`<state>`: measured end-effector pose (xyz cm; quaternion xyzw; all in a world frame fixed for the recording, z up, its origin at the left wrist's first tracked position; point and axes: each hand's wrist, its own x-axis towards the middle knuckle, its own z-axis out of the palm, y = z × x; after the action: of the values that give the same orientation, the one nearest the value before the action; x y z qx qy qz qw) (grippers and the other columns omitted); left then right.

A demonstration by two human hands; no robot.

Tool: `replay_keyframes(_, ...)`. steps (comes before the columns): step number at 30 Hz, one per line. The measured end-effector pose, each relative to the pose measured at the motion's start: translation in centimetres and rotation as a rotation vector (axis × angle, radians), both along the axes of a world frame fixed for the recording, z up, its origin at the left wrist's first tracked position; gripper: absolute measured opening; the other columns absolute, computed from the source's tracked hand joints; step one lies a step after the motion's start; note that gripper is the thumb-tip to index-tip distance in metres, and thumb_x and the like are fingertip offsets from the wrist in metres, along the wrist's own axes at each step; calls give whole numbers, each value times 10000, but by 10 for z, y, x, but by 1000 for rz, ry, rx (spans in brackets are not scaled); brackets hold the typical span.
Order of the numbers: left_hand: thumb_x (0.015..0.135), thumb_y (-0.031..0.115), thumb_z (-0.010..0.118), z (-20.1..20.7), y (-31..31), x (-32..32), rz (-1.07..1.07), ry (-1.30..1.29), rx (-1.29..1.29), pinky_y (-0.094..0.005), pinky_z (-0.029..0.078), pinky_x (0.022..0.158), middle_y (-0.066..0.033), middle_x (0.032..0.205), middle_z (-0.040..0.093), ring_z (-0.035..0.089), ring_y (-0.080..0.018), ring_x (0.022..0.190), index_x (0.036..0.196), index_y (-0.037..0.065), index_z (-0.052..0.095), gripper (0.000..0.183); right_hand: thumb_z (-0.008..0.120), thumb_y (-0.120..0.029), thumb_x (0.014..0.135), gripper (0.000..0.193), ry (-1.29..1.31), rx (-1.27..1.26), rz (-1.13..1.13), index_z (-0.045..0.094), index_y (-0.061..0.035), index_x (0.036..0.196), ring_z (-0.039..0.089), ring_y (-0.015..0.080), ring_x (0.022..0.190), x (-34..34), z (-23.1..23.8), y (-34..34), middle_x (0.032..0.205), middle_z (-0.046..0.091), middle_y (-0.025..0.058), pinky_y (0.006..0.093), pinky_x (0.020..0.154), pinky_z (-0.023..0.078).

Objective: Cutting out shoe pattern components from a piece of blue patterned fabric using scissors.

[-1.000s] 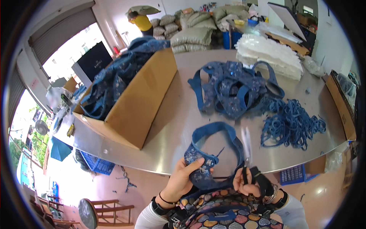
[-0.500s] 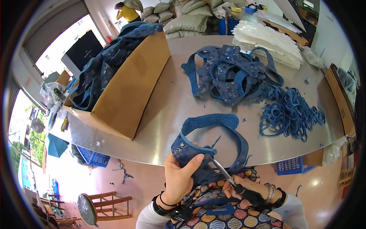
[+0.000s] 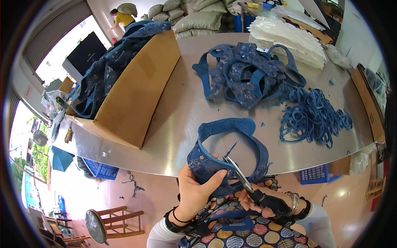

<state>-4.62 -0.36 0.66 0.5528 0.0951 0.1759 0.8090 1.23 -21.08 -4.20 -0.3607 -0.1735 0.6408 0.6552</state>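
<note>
The left hand is nearer, pinching the blue fabric loop between thumb and fingers; the loop's long curve runs ahead and rightward from them; the right hand's fingers curl around the scissors, which slant forward-left from them, slightly parted tips at the loop's edge just beyond the left thumb.

I count one pair of scissors, one held blue fabric band, one heap of similar bands, one tangle of thin strips, one fabric-filled carton, two blue mesh crates and one yellow-shirted co-worker.
</note>
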Motion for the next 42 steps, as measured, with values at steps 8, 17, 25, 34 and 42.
replay_keyframes(8, 724, -70, 643, -3, 0, -2, 29, -12, 33, -265, 520, 715, -96, 946, 595, 602, -143, 818, 1012, -50, 515, 316, 632, -421, 765, 607, -240, 115, -9, 391, -29, 1161, 398, 52, 751, 0, 3, 4, 873, 449, -7, 167, 748, 305)
replay_keyframes(17, 711, -56, 654, 3, -1, -3, 68, 6, 185, -234, 487, 706, -82, 917, 606, 592, -110, 800, 1002, -41, 521, 320, 711, -399, 701, 720, -416, 75, 20, 339, 9, 1164, 465, 136, 881, 4, 2, 6, 951, 486, 37, 225, 800, 377)
replay_keyframes(25, 709, -32, 662, 11, 9, -3, 4, 82, 225, -214, 469, 699, -65, 866, 617, 579, -90, 778, 1045, -33, 508, 370, 445, -553, 824, 561, -607, -130, -16, 447, -22, 1007, 403, 67, 512, 4, 16, 7, 747, 530, 52, 170, 501, 350)
replay_keyframes(34, 701, -33, 669, 12, 27, 2, -139, 103, 164, -211, 470, 696, -49, 859, 607, 577, -83, 773, 1118, -39, 478, 459, 311, -311, 916, 326, -345, -476, 85, 468, -27, 939, 467, 82, 494, 12, 45, 11, 651, 546, 44, 183, 475, 373)
replay_keyframes(42, 717, -37, 662, 17, 35, 7, -267, 104, 122, -225, 489, 721, -47, 889, 596, 591, -96, 802, 1156, -37, 449, 487, 565, -240, 809, 263, -877, -223, 161, 437, -30, 902, 550, 103, 550, 15, 35, 4, 638, 564, 21, 199, 510, 428)
